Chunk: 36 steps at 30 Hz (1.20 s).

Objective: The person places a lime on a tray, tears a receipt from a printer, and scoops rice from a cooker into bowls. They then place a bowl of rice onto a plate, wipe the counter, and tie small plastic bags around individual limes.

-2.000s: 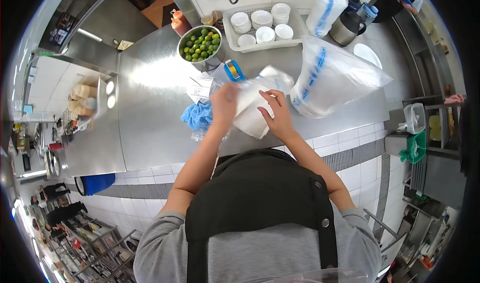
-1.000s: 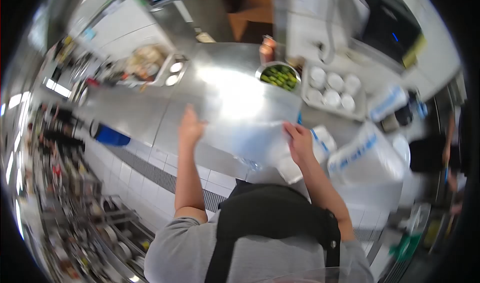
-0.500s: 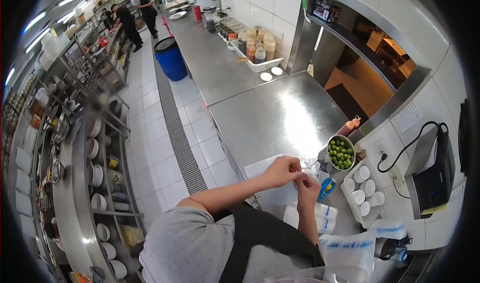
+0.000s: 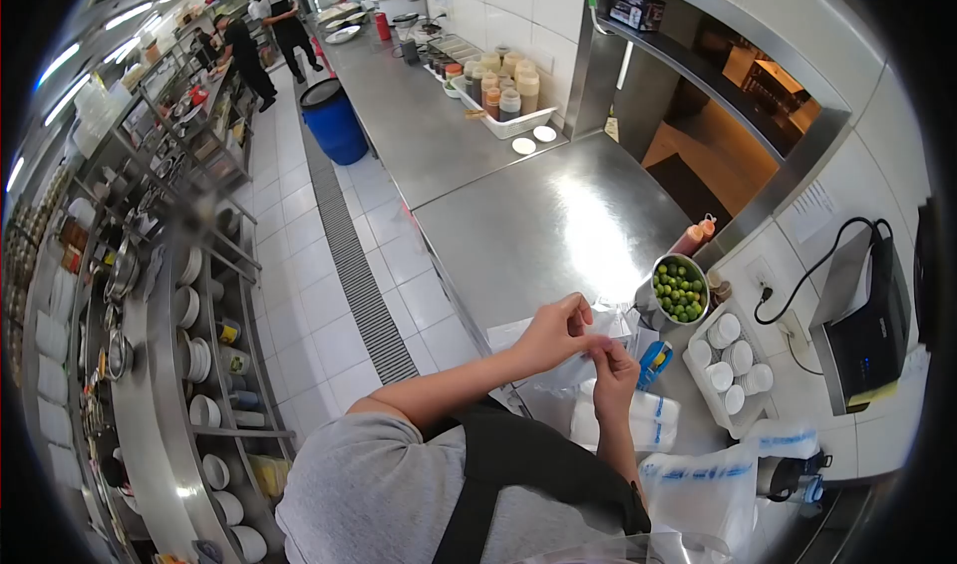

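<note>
My left hand [image 4: 554,334] and my right hand [image 4: 614,373] meet over the near part of the steel counter. The thumbs and fingers of both are pinched together on a thin, clear plastic bag [image 4: 570,373]. It hangs below the fingers, partly hidden by my left forearm. Just right of my right hand lies a blue and yellow tape dispenser [image 4: 653,363]. White plastic packs with blue print [image 4: 653,422] lie beside my right wrist. Beyond the hands stands a metal pot of small green limes [image 4: 680,290].
A white basket of small white cups [image 4: 733,370] stands at the right, near a black printer [image 4: 865,325]. Sauce bottles fill a white tray [image 4: 508,105] farther back. A blue barrel [image 4: 336,125] stands on the floor. Two people in dark clothes are at the far left.
My hands stay pinched close together, with the left raised slightly. The view has shifted a little. A person in the background has changed posture.
</note>
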Motion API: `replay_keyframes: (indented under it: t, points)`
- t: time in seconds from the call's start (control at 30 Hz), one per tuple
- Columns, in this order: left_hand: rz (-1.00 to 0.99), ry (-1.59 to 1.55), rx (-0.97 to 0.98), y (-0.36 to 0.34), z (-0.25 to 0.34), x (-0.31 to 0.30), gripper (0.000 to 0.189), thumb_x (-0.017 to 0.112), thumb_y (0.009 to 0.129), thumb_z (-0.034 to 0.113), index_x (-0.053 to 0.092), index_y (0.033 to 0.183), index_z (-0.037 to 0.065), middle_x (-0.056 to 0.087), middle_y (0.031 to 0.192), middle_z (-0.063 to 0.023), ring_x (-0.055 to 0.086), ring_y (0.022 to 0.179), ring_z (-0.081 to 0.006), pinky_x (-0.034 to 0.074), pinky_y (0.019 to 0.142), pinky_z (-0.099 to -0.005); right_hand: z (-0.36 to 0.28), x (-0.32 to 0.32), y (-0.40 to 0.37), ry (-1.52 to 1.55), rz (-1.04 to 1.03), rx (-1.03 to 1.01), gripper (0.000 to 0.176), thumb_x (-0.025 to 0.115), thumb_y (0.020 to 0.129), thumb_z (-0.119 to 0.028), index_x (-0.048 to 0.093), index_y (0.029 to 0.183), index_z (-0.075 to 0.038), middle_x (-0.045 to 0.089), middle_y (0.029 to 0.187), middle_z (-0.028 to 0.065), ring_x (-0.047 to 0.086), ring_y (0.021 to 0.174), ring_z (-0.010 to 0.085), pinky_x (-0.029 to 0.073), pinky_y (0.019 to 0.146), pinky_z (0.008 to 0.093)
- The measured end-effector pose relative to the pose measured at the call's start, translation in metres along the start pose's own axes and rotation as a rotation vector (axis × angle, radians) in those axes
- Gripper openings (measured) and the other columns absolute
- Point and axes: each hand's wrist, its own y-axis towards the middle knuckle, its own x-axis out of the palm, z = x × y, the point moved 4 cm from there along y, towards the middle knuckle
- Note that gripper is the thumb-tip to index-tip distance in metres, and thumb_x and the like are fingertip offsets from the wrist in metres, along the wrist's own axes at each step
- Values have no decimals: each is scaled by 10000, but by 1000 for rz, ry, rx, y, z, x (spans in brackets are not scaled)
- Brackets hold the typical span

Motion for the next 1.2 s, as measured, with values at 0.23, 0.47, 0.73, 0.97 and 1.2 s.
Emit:
replay_keyframes:
  t: [0.23,0.47,0.73,0.97,1.2]
  points:
    - [-205,28,124,0,-1,38,372,881,742,250,607,826,13,622,706,-35,616,687,-126,527,650,-264,7,-38,-22,26,207,40,169,733,849,41,596,779,-27,646,784,16,586,727,62,480,687,216]
    - [-470,-52,-54,1,-27,54,273,837,762,190,640,706,10,674,709,-55,632,675,-125,524,684,-285,26,-51,-52,17,255,149,263,752,811,63,524,788,-67,621,770,1,586,730,63,482,689,213]
    - [-148,-351,-313,19,-48,5,186,734,888,138,602,796,46,660,735,-36,665,657,-117,548,594,-266,117,-113,-97,157,324,579,228,764,840,-33,542,857,-85,601,791,10,603,738,122,498,726,252]
    - [-288,-97,-135,5,-26,18,250,695,926,144,516,809,15,603,699,-44,669,624,-121,544,546,-261,-31,-42,-64,-501,340,-109,314,818,792,-139,571,951,-28,603,995,103,599,979,210,493,839,340]
    - [-199,-97,113,1,19,51,227,726,889,155,540,890,24,601,814,-66,691,808,-179,551,712,-346,-4,-39,-65,-332,30,115,224,740,880,-90,602,1016,20,629,814,76,628,762,153,503,675,285]
